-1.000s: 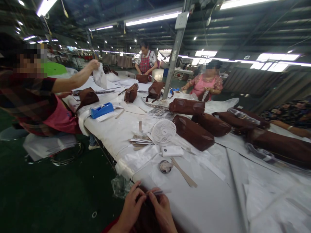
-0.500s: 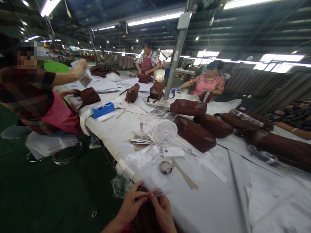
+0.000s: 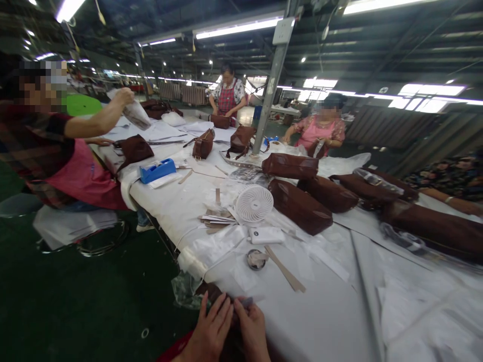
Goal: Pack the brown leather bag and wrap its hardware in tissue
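A brown leather bag (image 3: 211,291) lies at the table edge in front of me, mostly hidden beneath my hands. Across its top rests my left hand (image 3: 211,324), fingers stretched out and lying flat. Beside it, my right hand (image 3: 252,324) is closed in a pinch, thumb and fingertips touching the left fingertips. A small greyish, see-through strip (image 3: 247,301) sticks out from the right fingers; its exact kind cannot be made out.
On the white table stand a white fan (image 3: 253,203), a power bank-like white box (image 3: 267,235), a small round dish (image 3: 256,259), a cardboard strip (image 3: 285,269) and several brown bags (image 3: 302,206). Further off are a blue tape dispenser (image 3: 157,171), a metal post (image 3: 269,95) and several co-workers.
My left hand has gone from a pinch to fingers laid flat over the bag. My right hand stays pinched on the strip. A co-worker at left has shifted a held packet slightly.
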Motion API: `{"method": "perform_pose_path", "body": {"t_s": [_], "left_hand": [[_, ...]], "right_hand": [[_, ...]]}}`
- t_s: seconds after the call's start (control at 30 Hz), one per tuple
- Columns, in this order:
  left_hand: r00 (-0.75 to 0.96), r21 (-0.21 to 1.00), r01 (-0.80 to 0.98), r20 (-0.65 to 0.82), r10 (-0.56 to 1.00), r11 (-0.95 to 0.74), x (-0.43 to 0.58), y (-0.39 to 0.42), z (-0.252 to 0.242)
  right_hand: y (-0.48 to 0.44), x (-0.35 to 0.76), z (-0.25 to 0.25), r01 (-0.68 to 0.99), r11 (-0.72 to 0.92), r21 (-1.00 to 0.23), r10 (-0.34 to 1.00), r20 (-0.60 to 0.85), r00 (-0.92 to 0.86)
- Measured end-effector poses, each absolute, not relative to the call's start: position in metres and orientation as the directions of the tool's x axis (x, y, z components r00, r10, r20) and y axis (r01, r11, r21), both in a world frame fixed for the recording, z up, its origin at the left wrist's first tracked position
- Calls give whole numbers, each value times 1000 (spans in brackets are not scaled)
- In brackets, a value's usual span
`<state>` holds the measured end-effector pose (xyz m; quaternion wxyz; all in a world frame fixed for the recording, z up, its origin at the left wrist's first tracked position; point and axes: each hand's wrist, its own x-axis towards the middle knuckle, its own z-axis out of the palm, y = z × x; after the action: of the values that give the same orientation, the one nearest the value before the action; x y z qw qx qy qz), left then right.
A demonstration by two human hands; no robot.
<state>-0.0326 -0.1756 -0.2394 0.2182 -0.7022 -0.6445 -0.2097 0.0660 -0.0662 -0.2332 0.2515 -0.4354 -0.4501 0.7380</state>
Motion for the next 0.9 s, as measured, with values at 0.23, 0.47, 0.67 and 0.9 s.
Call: {"method": "perform_pose_path", "body": {"t_s": [0.23,0.47,0.67,0.9], "left_hand": [[-195,289,955,438,878,68,-43,-179,-238],[-212,235,966,481,850,108,-32,-164,-251],[-310,499,862,381,871,88,-30,-159,-256],[-757,954,82,-129,641,290,-58,-190,-279]], "right_hand": [[-66,69,-235,13,-458,-889,769,-404,-495],[-66,72,-238,74,-329,-942,797,-318,-514],[-74,85,-225,174,-150,-973,811,-221,-541],[-90,137,-215,395,56,-917,882,-140,-450]]}}
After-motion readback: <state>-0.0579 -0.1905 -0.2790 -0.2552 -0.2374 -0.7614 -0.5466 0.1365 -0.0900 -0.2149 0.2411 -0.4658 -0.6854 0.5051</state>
